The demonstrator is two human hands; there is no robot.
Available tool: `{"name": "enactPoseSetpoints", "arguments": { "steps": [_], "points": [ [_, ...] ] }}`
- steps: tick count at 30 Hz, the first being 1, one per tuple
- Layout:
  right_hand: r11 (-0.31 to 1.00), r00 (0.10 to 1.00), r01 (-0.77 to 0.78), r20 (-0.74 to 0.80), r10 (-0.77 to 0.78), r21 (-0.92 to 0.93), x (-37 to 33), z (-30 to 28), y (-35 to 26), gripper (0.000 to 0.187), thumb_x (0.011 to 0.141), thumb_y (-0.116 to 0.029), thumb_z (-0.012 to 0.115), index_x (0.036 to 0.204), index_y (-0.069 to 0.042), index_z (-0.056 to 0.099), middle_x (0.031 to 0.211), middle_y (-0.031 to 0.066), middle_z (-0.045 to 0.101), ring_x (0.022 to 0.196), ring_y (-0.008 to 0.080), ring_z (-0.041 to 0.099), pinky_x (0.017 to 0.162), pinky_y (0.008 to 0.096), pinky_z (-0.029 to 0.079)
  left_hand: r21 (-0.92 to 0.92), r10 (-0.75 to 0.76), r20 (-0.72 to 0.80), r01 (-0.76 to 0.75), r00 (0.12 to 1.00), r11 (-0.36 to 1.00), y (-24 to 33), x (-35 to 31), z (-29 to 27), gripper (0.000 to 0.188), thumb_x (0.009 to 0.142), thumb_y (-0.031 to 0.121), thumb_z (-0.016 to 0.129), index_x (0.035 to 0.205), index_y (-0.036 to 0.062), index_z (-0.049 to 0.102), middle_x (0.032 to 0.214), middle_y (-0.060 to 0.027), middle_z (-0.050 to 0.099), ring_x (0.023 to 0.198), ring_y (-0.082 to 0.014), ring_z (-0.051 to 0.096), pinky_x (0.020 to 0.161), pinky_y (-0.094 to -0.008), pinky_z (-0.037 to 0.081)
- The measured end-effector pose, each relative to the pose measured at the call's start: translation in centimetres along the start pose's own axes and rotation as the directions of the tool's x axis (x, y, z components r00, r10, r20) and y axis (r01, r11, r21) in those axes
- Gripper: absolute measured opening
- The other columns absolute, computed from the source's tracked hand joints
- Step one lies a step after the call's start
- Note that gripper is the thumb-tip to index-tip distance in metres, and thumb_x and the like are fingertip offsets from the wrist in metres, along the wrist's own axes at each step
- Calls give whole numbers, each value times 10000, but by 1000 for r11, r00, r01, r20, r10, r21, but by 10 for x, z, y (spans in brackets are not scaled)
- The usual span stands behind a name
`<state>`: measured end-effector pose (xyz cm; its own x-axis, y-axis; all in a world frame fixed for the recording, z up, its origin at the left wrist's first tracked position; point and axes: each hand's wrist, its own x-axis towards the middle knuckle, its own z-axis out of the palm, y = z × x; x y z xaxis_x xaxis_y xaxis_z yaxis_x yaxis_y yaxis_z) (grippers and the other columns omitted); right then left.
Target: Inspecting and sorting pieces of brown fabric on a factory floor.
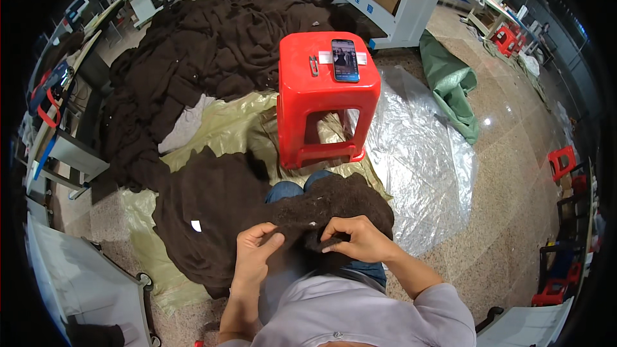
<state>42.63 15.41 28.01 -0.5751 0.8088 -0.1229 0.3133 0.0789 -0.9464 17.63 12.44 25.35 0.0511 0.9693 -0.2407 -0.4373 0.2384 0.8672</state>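
Observation:
Dark brown fuzzy cloth [350, 196] lies bunched across my lap. My left hand [256, 249] is closed in a pinch at the cloth's left edge, with thumb and forefinger close together. On the other side, my right hand [355, 238] grips a dark fold of the same cloth between thumb and curled fingers. A small pale speck shows on the cloth between the hands. More brown cloth [205, 205] spreads on the floor at my left, bearing a small white tag [196, 225].
A red plastic stool [295, 109] stands ahead, carrying a phone [345, 61] and small thread snips [313, 65]. Behind it rises a large brown cloth heap [212, 38]. Clear plastic sheeting [424, 173] and a green sheet [447, 83] lie right. A wheeled grey cart [96, 276] stands near left.

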Motion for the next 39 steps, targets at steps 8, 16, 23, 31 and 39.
{"name": "enactPoseSetpoints", "arguments": {
  "steps": [8,16,23,31,39],
  "points": [
    [987,984,151,-109,-144,62,-3,4,1,216,756,65,714,959,17,657,898,120,691,828,228,684,723,321,523,7,-13,-11,13,1000,1000,1,1,2,159,817,-56,717,962,-1,680,889,-21,679,803,-76,623,751,-206,493],
    [883,867,470,-192,-460,6,18,33,-8,162,818,31,695,958,-10,625,923,135,634,864,288,640,751,352,512,351,-12,184,-55,983,935,-16,2,12,140,800,-75,717,928,-26,690,877,-22,682,821,-67,618,741,-198,485],
    [954,953,299,-48,-300,-23,18,33,1,154,848,-8,682,968,-2,586,898,151,623,813,344,635,698,381,511,243,-35,103,10,994,970,-18,0,-3,173,789,-106,719,944,-33,693,901,-64,704,829,-99,656,764,-213,521],
    [937,932,347,-98,-350,-40,23,42,0,191,828,-7,712,986,16,607,888,149,621,783,318,642,666,363,510,13,-52,-14,52,999,999,-33,8,-3,203,805,-157,610,967,-60,687,916,-100,706,808,-124,670,744,-225,532],
    [936,936,352,-28,-352,-17,24,54,0,152,843,9,672,963,11,577,899,153,616,798,338,655,667,378,526,-136,55,-163,-77,985,988,-49,12,10,206,811,-147,565,959,-66,683,886,-85,691,737,-88,625,683,-199,487]
  ]
}}
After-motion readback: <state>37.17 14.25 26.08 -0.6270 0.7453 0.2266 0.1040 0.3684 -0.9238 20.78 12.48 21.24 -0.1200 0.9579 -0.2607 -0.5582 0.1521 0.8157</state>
